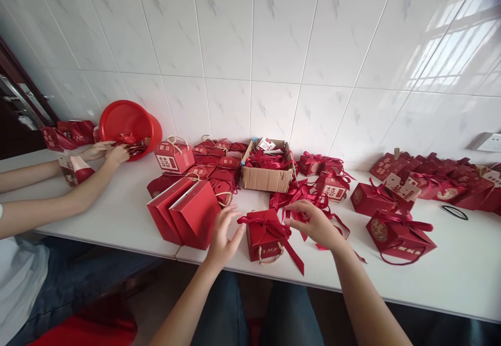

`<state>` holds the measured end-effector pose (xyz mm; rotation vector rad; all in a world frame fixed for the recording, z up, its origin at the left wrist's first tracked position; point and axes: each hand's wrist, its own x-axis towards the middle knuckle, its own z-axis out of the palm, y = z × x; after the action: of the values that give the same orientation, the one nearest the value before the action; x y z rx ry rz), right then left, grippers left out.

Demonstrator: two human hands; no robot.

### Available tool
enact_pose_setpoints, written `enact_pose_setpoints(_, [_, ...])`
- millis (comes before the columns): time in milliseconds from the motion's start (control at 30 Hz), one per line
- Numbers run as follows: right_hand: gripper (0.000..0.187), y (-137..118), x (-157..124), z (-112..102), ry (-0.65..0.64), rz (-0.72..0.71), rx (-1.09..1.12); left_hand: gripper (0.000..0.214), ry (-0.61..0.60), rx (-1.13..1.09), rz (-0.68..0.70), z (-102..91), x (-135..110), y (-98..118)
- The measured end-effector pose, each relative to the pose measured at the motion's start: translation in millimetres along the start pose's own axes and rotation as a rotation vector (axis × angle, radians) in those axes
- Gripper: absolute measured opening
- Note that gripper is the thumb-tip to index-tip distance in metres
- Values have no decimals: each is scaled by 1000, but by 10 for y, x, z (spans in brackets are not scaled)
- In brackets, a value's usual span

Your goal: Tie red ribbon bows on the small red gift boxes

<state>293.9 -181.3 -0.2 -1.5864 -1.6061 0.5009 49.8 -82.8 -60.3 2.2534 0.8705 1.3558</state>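
A red gift box (263,237) with a ribbon bow (267,224) on top and a twisted rope handle (271,254) stands near the table's front edge before me. My left hand (224,235) is at the bow's left end, thumb and fingers apart. On the other side, my right hand (311,221) reaches over the bow's right end with its fingers spread. Whether fingertips touch the ribbon is hard to see. One long ribbon tail hangs forward over the box's right side. Loose red ribbons (291,195) lie just behind, partly hidden by my right hand.
A cardboard box (266,179) holds red ribbons. Two red bags (195,215) stand left, before stacked gift boxes (198,164). More bowed boxes (401,236) fill the right side, near a black loop (454,212). At far left, another person's hands (117,154) reach to a tipped red bucket (151,127).
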Motion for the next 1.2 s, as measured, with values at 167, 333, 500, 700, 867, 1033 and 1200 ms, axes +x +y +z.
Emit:
enact_pose_setpoints(167, [14,-191,245,298,-88,-199,-126,5,3,49,91,126,62,179])
enact_pose_setpoints(333, [7,-177,273,471,-99,-186,-183,6,57,92,96,159,82,149])
enact_pose_setpoints(500, [9,-157,245,501,-72,-172,-206,7,84,104,77,128,17,51])
enact_pose_setpoints(700, [9,-129,241,556,-54,-168,-200,10,152,147,19,69,-46,-40])
enact_pose_setpoints(867, [8,-93,221,578,-33,-178,-192,13,146,146,-30,37,-56,-53])
enact_pose_setpoints(1033, [9,-91,233,622,-20,-185,-194,17,180,130,-121,9,-63,-129])
enact_pose_setpoints(1200, [10,-144,179,568,-28,-198,-195,13,194,192,-139,15,-51,-80])
